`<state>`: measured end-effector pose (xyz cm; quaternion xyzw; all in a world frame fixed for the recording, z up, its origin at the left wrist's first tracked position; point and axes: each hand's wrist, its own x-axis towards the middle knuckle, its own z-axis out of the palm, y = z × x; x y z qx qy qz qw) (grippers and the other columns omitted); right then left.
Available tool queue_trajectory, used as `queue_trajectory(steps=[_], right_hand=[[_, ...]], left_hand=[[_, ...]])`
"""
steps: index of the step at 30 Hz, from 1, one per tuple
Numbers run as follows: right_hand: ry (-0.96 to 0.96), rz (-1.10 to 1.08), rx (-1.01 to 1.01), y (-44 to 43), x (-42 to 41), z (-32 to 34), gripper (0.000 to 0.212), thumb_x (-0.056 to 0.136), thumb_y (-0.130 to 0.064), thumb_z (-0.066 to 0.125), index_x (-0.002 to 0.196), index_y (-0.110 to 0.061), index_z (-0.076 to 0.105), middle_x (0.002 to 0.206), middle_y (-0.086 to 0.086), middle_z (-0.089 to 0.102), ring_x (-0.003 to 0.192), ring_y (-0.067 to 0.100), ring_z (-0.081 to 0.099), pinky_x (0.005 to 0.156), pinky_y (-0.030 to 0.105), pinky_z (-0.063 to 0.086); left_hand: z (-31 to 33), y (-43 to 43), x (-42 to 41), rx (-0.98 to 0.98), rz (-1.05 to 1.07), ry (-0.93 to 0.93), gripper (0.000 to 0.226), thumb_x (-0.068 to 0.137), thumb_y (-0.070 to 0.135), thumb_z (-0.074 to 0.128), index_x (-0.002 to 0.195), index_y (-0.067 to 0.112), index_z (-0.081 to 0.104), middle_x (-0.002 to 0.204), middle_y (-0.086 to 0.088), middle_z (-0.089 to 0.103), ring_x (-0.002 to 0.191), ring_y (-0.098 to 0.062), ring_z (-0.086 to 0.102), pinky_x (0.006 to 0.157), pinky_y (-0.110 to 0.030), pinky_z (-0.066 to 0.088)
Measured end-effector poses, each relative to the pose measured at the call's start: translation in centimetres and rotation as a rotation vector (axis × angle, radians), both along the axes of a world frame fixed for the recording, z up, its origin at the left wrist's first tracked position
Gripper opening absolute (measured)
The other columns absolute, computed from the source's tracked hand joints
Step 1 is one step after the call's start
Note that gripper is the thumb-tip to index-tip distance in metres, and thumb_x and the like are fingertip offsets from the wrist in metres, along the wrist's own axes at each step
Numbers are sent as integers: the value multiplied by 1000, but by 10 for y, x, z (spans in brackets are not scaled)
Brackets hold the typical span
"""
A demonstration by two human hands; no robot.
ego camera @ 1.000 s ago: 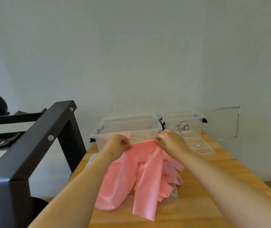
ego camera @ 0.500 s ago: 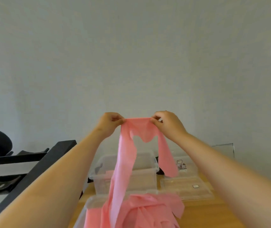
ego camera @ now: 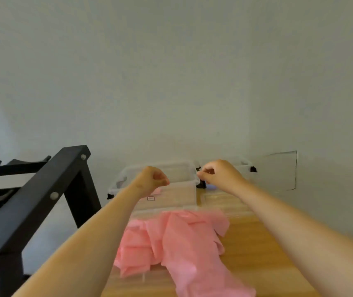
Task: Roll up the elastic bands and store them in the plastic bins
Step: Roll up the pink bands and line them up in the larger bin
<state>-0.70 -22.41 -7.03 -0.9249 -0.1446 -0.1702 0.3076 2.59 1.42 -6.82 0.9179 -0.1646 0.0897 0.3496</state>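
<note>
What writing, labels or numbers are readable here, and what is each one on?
No text can be read.
Small rectangular label on the clear plastic below the left hand: too small and blurred to read.
Pink bands, table and black frame show no writing.

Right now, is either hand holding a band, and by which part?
Nothing is held. The left hand and right hand are curled on nothing; the bands lie heaped on the table.
</note>
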Motion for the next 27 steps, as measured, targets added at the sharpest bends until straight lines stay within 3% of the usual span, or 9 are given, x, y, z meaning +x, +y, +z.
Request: queue_trajectory(steps=[3, 8, 11, 12, 14, 16, 19, 23, 27], right_hand=[[134, -13, -38, -6, -5, -43, 26, 92, -36, 61, 75, -18, 71, 70, -1, 69, 67, 17, 64, 67, 33, 49], [359, 46, -125, -4, -19, -101, 11, 85, -21, 66, 77, -22, 72, 74, -11, 71, 71, 9, 65, 78, 32, 54], [408, 66, -182, -1, -27, -122, 14, 83, -15, 66, 73, -25, 68, 55, -15, 63, 63, 9, 63, 72, 26, 51], [419, 67, -172, -1, -28, -127, 12, 83, -16, 69, 75, -26, 69, 59, -13, 64, 61, 10, 64, 68, 25, 51], [405, 67, -154, -1, -30, -133, 8, 80, -21, 74, 85, -27, 72, 77, -13, 64, 63, 6, 63, 67, 22, 52], [353, 101, -183, -1, -29, -136, 21, 77, -24, 77, 96, -29, 72, 92, -14, 61, 81, 6, 60, 77, 24, 51], [320, 168, -230, 0, -29, -139, 38, 72, -27, 79, 109, -33, 70, 106, -10, 55, 104, 9, 50, 92, 30, 44], [306, 227, -256, 5, -32, -145, 38, 77, -30, 77, 113, -34, 69, 109, -10, 51, 114, 11, 38, 101, 29, 37], [248, 215, -274, 11, -36, -151, 23, 78, -32, 77, 100, -31, 74, 99, -15, 48, 108, 10, 36, 93, 23, 34]], left_hand=[[-47, -1, -10, 9, -51, 98, 24, 83, 5, 73, 65, 20, 66, 51, 18, 60, 50, 8, 53, 61, -19, 43], [-96, 1, -33, 37, -87, 213, 25, 80, 8, 76, 63, 25, 68, 69, 4, 67, 63, -6, 59, 67, -23, 50], [-116, 3, -46, 58, -76, 251, 21, 78, 11, 78, 65, 24, 69, 79, -3, 71, 76, -14, 63, 80, -27, 52], [-121, 4, -50, 57, -82, 268, 18, 78, 10, 78, 67, 22, 69, 81, -5, 72, 77, -13, 62, 81, -27, 52], [-128, 5, -55, 71, -98, 281, 12, 76, 10, 79, 70, 17, 71, 85, -10, 74, 76, -11, 61, 84, -31, 53], [-132, 5, -59, 97, -105, 296, 7, 74, 11, 80, 75, 12, 73, 86, -8, 74, 73, -9, 61, 85, -34, 55], [-139, -1, -67, 146, -91, 336, 23, 66, 24, 87, 79, 15, 71, 74, 6, 66, 68, -7, 57, 71, -25, 53], [-148, -6, -72, 198, -67, 296, 35, 59, 30, 91, 78, 22, 64, 83, 5, 58, 76, -14, 54, 77, -32, 51], [-148, -6, -74, 200, -87, 279, 31, 64, 23, 89, 70, 23, 59, 76, 6, 56, 72, -13, 52, 72, -27, 50]])
